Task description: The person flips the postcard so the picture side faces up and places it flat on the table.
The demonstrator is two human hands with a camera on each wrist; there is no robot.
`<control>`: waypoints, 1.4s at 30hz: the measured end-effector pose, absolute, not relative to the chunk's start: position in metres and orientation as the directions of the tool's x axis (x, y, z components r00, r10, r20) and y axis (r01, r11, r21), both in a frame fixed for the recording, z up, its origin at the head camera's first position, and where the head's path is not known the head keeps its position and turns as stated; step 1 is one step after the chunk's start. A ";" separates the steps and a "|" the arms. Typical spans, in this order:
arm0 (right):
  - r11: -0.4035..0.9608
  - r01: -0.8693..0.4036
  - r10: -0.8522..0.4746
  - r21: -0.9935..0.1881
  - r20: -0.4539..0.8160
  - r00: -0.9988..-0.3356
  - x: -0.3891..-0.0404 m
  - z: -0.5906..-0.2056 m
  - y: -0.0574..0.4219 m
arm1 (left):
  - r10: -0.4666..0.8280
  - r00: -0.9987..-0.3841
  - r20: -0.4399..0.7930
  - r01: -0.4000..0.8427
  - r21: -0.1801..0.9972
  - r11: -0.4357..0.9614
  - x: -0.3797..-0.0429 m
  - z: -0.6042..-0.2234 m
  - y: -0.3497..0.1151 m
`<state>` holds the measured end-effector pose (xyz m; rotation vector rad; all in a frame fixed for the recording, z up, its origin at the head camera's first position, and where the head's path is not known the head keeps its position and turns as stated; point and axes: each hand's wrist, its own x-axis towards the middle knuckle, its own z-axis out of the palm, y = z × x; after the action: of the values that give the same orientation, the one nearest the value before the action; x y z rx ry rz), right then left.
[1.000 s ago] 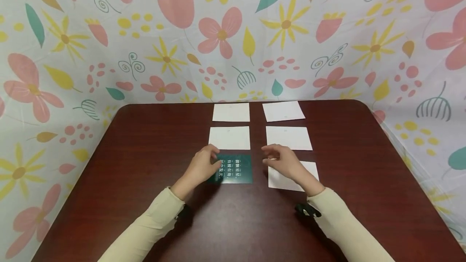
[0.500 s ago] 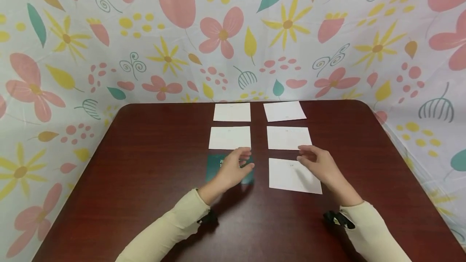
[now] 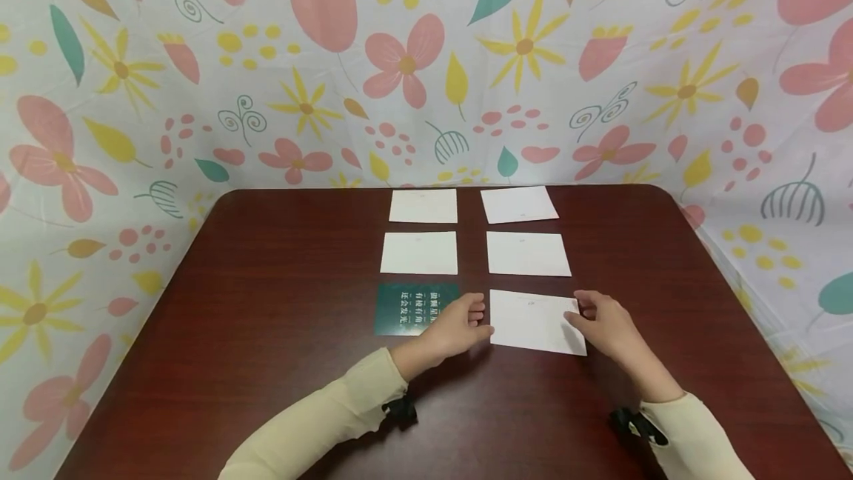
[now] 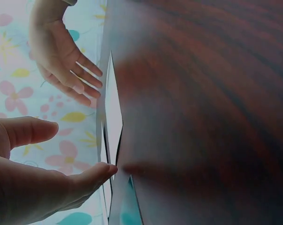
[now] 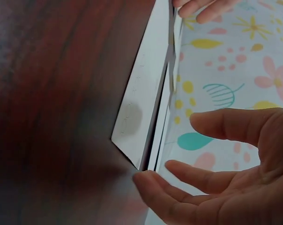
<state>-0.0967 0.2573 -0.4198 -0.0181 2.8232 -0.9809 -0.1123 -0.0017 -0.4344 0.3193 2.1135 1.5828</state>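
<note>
A white card [image 3: 533,324] with small faint print lies flat at the front right of the group, its right side slightly skewed. At its left edge hovers my left hand [image 3: 453,328], fingers loosely bent and holding nothing. My right hand [image 3: 609,324] is at the card's right edge, thumb over the corner region in the head view. The right wrist view shows its thumb and fingers [image 5: 160,192] spread apart beside the card's end. A dark green card [image 3: 400,310] with white characters lies left of the white one, partly covered by my left hand.
Behind lie several more white cards in two columns, such as the middle left card [image 3: 420,253], the middle right card [image 3: 529,254] and the tilted far right card [image 3: 520,204]. The dark red wooden table [image 3: 280,272] ends at a flowered cloth [image 3: 413,132].
My left hand has moved right, from the green card to the white card's left edge, uncovering most of the green card. My right hand has moved right, to the white card's right edge.
</note>
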 end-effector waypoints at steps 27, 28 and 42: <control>0.583 0.171 0.025 -0.794 -0.193 -0.981 -0.100 -0.430 0.256 | 0.369 -0.899 -0.237 -0.152 0.958 0.245 -0.116 -0.439 0.004; 0.573 0.165 0.024 -0.803 -0.185 -0.982 -0.100 -0.430 0.256 | 0.361 -0.903 -0.234 -0.154 0.959 0.237 -0.117 -0.439 0.004; 0.493 0.130 0.066 -0.860 -0.112 -0.991 -0.108 -0.431 0.257 | 0.263 -0.953 -0.152 -0.095 0.971 0.219 -0.127 -0.436 0.003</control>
<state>-0.1077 0.2565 -0.4307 0.1747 2.6581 -1.5403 -0.1271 0.0027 -0.4357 0.1580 2.2119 1.7950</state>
